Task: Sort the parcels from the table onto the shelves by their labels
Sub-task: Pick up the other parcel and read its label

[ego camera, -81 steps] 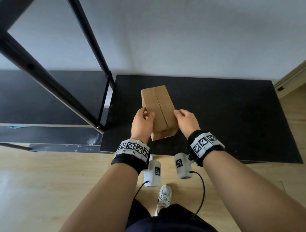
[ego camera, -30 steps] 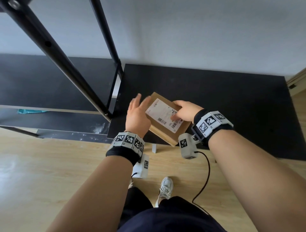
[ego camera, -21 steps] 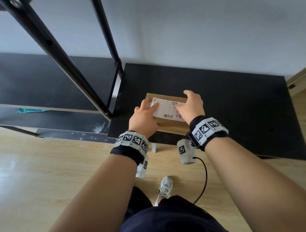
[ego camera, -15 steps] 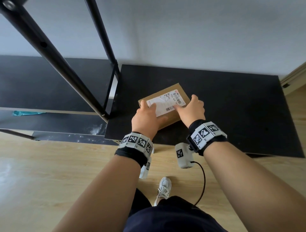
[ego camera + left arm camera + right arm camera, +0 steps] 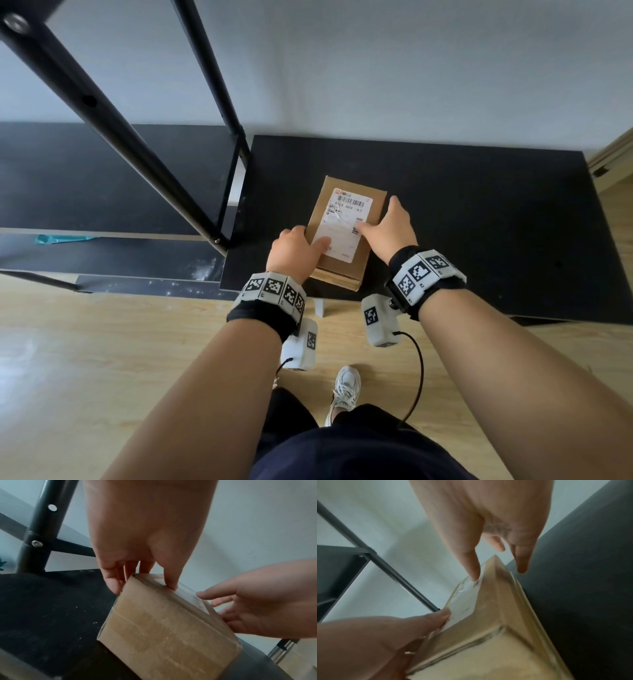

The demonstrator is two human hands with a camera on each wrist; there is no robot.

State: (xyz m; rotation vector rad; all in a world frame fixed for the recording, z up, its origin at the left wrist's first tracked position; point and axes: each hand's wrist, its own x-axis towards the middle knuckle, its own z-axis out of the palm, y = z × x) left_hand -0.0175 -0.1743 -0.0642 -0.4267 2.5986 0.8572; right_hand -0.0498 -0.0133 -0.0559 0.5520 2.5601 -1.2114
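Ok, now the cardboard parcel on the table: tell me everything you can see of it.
The cardboard parcel is a plain brown oblong box lying flat near the front edge of the black table, its white shipping label with barcode facing up. The left hand grips its near-left edge, thumb on the label; the right hand rests on its right side, fingers spread, a fingertip on the label. The fine print is unreadable.

Head view: even, soft daylight; pale sheen on wooden floor (image 5: 51, 346) at left; wide-angle bending toward edges; print on parcel label (image 5: 342, 222) partly legible. Left wrist view: dimmer, grainy, cardboard soft-focused. Right wrist view: motion blur throughout, near corner of parcel (image 5: 496, 635) smeared; wall washed out.
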